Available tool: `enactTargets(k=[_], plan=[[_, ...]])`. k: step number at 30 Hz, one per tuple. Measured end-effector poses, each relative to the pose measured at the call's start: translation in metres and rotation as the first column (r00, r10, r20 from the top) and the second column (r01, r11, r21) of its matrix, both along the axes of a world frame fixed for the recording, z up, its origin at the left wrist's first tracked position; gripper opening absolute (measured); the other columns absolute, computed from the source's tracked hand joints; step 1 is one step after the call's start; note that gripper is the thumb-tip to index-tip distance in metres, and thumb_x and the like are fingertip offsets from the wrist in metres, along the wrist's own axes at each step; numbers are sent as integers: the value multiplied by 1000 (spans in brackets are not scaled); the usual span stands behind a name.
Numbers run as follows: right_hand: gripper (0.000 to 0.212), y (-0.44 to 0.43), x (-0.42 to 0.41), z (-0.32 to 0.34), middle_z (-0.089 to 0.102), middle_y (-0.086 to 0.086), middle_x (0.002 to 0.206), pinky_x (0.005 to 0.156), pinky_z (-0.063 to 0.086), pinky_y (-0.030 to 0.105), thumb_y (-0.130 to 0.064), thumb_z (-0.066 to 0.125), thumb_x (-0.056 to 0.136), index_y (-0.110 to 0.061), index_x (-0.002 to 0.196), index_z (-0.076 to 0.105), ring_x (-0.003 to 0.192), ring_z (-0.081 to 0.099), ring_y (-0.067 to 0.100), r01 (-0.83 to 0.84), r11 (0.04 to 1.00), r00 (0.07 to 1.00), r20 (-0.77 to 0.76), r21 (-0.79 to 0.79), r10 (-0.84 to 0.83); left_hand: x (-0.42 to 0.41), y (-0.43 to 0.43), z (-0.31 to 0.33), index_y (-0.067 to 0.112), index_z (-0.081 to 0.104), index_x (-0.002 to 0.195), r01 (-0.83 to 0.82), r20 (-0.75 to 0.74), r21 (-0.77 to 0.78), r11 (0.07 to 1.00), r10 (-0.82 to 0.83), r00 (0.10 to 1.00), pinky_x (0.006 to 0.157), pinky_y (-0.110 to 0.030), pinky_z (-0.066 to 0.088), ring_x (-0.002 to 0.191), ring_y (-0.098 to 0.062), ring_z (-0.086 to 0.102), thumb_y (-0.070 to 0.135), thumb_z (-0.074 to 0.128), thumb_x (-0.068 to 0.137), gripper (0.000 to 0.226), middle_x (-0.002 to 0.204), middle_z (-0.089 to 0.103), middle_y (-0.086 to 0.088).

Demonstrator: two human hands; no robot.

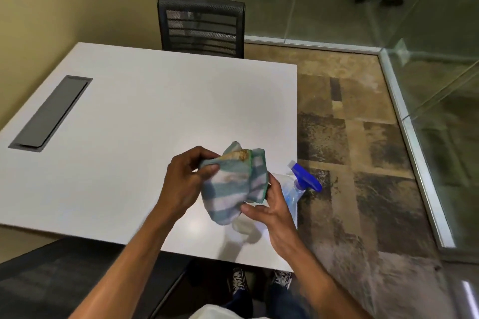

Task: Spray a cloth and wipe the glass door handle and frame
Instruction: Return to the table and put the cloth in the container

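A blue-and-white striped cloth [234, 184] with a green edge and a brownish stain near its top is held up over the white table [145, 122]. My left hand [185, 181] pinches its upper left part. My right hand [269, 208] holds its lower right edge. Just right of the cloth, a clear spray bottle [298, 189] with a blue trigger head stands at the table's right edge, partly hidden behind my right hand. No door handle is in sight; glass panels [440, 33] with a metal floor frame [409, 132] run along the right.
A black mesh chair [202, 26] stands at the table's far side. A dark cable hatch [51, 111] is set into the table's left part. Another dark chair [64, 280] sits at the lower left. Patterned carpet [363, 163] covers the floor on the right.
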State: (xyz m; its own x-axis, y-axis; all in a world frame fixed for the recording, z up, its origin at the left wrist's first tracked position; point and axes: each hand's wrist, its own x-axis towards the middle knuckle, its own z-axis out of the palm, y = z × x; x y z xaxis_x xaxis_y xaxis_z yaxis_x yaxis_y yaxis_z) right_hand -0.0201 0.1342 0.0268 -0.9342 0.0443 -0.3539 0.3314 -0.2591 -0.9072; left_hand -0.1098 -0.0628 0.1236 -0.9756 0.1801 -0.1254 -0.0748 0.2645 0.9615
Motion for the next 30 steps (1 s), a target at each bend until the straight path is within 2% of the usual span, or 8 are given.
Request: enactTargets(k=[5,10,15,20,23,26,28,30], plan=[[83,1,-12,-7,71,15,129,108,50,59,-18,97,61,-11,134,59,122,66,36,18,998,997,75,-53,-14,-18,-7,-5,6,70,90,98,94,86,991,-106,990,69,-16,52,74,-8,65,-9,69,90,16,77,73,8],[72,-3,-14,-6,75,12,121,101,56,56,-20,97,59,-13,125,67,118,68,36,124,992,986,116,-9,-122,-30,-6,-13,6,73,92,29,142,93,995,-42,989,76,-29,53,79,-15,66,-8,71,89,15,84,75,-2],[59,-13,-5,-9,76,8,115,95,60,53,-14,95,71,-13,121,65,109,72,28,289,937,940,125,199,-316,-41,3,-27,16,76,98,107,28,-185,977,-103,994,83,-34,55,91,-21,70,8,81,87,15,100,78,-1],[45,-21,5,-17,74,-8,105,86,59,36,-25,91,77,-27,111,61,100,71,19,297,803,910,101,516,-402,-50,19,-49,16,61,137,444,-15,-464,766,-508,861,98,-43,52,115,-29,64,8,81,86,55,127,69,-10],[49,-25,5,-25,71,2,118,85,50,27,-25,85,84,-20,125,60,110,67,26,268,685,907,63,678,-417,-50,31,-73,17,56,145,501,-8,-600,623,-631,776,96,-42,49,114,-35,59,8,73,90,58,123,67,-13],[65,-32,4,-30,62,11,140,97,56,37,-21,76,93,-13,149,45,122,63,31,237,610,923,21,756,-385,-51,43,-93,22,51,151,505,-2,-644,574,-661,750,93,-40,49,118,-32,54,16,67,98,56,127,64,-10],[70,-35,2,-34,61,17,139,92,60,45,-18,72,96,-11,157,38,115,66,35,233,522,938,-48,821,-343,-55,50,-106,23,49,153,506,-4,-669,545,-683,730,92,-39,48,121,-30,53,20,64,101,54,132,63,-9],[72,-33,2,-43,63,20,130,86,61,43,-15,68,98,-19,160,31,105,68,36,191,426,964,-88,884,-251,-60,57,-116,22,48,154,499,-11,-704,506,-709,705,92,-38,46,122,-31,53,23,63,102,54,135,62,-9]])
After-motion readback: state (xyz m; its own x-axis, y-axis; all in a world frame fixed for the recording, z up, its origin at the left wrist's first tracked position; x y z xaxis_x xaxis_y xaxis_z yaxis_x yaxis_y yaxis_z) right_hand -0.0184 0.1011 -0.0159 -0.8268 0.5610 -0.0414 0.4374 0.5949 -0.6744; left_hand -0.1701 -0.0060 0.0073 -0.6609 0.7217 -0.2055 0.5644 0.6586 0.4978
